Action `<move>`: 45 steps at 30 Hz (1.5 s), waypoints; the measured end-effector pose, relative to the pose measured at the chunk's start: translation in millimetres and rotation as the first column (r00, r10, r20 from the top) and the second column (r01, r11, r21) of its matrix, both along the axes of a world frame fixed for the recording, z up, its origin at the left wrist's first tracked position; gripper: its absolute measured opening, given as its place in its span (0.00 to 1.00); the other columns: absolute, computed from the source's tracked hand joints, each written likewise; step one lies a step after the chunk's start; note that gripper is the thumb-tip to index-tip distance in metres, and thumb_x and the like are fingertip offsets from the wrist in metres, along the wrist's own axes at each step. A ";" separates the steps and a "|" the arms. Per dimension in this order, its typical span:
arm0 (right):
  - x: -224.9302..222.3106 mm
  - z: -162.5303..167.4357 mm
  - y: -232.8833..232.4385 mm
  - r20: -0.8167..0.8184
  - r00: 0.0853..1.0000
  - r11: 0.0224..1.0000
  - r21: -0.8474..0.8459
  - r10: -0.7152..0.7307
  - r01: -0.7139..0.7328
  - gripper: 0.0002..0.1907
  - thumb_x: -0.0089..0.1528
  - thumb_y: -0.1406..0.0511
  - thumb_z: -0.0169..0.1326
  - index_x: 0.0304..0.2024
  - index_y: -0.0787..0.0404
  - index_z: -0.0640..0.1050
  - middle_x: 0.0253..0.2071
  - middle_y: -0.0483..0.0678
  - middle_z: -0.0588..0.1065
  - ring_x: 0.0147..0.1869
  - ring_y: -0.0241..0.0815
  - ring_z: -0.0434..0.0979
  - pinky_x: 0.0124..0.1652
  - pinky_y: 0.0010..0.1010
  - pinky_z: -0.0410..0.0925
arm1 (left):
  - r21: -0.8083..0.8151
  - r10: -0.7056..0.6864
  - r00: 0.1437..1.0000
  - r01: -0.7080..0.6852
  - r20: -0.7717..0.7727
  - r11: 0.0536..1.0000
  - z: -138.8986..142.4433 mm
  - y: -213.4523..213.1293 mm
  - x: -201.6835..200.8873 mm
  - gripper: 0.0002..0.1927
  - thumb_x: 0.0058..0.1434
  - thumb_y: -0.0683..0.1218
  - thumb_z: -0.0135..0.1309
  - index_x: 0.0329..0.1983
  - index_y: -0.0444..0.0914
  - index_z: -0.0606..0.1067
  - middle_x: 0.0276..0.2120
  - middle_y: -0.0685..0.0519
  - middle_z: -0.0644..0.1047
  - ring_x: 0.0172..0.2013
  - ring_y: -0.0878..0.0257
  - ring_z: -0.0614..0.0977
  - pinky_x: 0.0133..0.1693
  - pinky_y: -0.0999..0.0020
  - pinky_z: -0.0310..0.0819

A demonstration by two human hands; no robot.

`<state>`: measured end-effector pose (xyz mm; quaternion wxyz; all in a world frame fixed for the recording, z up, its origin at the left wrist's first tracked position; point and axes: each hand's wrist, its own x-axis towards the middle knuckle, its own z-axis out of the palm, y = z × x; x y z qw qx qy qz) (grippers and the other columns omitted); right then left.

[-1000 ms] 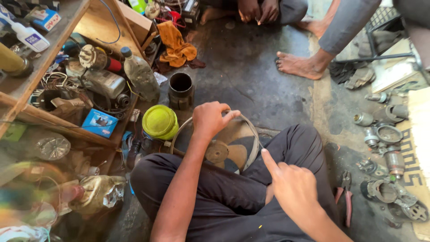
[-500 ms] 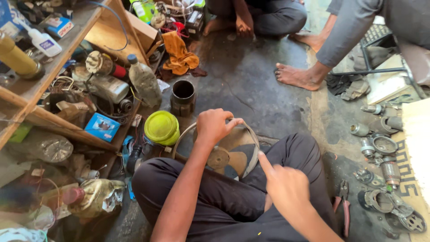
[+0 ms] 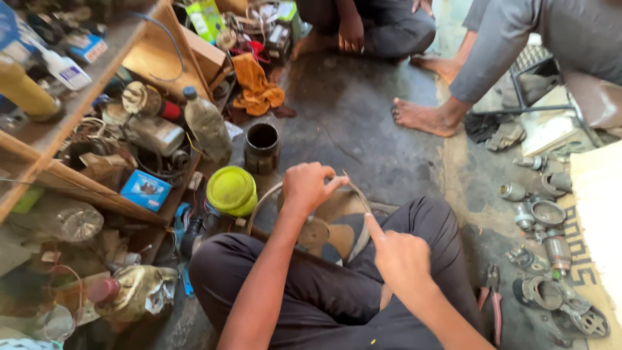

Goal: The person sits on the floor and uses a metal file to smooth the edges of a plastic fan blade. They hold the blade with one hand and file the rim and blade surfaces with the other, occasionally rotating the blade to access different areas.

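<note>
The left hand [image 3: 310,186] has a closed grip on the fan guard ring [image 3: 357,192] at its twelve o'clock. The right hand [image 3: 400,258] touches the ring at four o'clock with one pointing finger, other fingers curled. A yellow-green lid [image 3: 231,190] lies at nine o'clock.

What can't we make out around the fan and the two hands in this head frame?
- Fan: centre and far rim hidden by the left hand, head view.
- Right hand: palm side turned away, so contact with the fan is unclear.
- Pliers: jaws too small to read.
- Shelf clutter: blurred at the left edge.
</note>
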<state>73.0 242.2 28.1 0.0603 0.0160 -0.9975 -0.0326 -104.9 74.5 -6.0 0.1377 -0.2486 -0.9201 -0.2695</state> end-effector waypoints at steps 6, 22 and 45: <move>12.0 11.5 10.0 0.091 0.995 0.999 0.009 0.039 -0.040 0.39 0.48 0.63 0.55 0.65 0.46 0.72 0.24 0.47 0.78 0.25 0.50 0.81 0.25 0.43 0.72 | 0.028 0.046 0.999 -0.046 -0.002 0.999 6.4 -10.3 -5.5 0.24 0.53 0.70 0.58 0.33 0.49 0.87 0.25 0.51 0.82 0.30 0.50 0.83 0.32 0.54 0.75; 17.4 11.4 5.8 0.080 0.996 0.997 0.063 0.028 -0.033 0.38 0.50 0.65 0.55 0.66 0.48 0.73 0.23 0.47 0.76 0.22 0.50 0.80 0.23 0.42 0.72 | 0.012 0.019 0.999 -0.019 0.027 1.000 -2.1 -0.8 -3.8 0.25 0.54 0.71 0.57 0.33 0.48 0.86 0.27 0.51 0.82 0.30 0.50 0.83 0.33 0.54 0.75; 45.1 10.3 6.6 0.072 0.997 0.998 0.056 0.012 -0.016 0.35 0.52 0.66 0.54 0.64 0.45 0.74 0.20 0.45 0.76 0.23 0.47 0.80 0.24 0.40 0.71 | -0.020 0.076 0.992 -0.074 0.102 0.997 -2.4 -12.8 -2.1 0.26 0.54 0.72 0.56 0.35 0.49 0.86 0.26 0.52 0.82 0.31 0.51 0.84 0.32 0.55 0.75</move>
